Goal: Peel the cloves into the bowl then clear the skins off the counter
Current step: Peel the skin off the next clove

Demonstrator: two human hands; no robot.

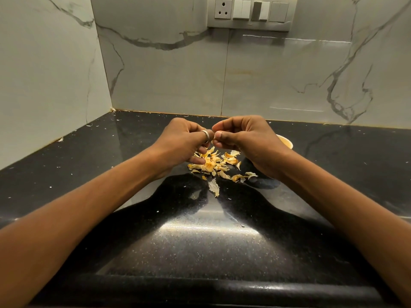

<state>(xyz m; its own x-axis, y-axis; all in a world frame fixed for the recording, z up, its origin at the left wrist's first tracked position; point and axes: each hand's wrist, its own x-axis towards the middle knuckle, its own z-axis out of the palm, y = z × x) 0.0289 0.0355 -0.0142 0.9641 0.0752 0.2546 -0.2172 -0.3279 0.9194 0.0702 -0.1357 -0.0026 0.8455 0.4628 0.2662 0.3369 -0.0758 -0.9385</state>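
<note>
Two bare forearms reach in from the bottom corners, crossing the rounded, glossy front edge of a black speckled tabletop (200, 241) and converging toward its far side. Between that front edge and the hands lies a broad stretch of shiny surface dotted with fine pale specks, and similar stretches run out to the left and right. The left hand (184, 138), wearing a silver ring (206, 135), and the right hand (242, 138) are raised a little above the tabletop, fingers curled inward. Their fingertips meet and pinch a small clove (218, 131), of which only a pale sliver shows between the right thumb and forefinger. Directly below the hands, a loose pile of yellowish papery skins (211, 163) lies on the tabletop, a few strays spreading to the right and one larger skin lying apart on the near side. Just behind the right hand, the pale rim of a bowl (285, 141) peeks out; its contents are hidden. The back edge of the tabletop meets a grey-veined marble wall (178, 74), and a second marble wall closes in the left side, forming a corner at far left. High on the back wall sits a socket and switch plate (250, 13).
</note>
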